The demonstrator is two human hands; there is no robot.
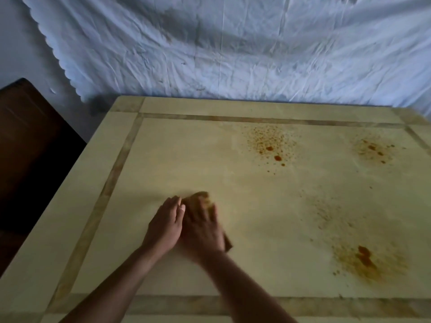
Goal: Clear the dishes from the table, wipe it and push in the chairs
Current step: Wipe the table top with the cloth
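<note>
The hands lie side by side, touching. The right hand presses flat on a brown cloth with straight fingers, and it looks blurry. The left hand is flat too and holds nothing. A crumpled white sheet hangs behind. The cream surface bears the cloth at its near left. A dark chair stands at left. Orange spills lie to the right, well apart from the cloth.

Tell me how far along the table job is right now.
No dishes show on the table, so clearing looks done. In hand: the left hand and right hand press a brown cloth flat. Left: orange stains at far middle, far right and near right, then probably the dark chair.
</note>
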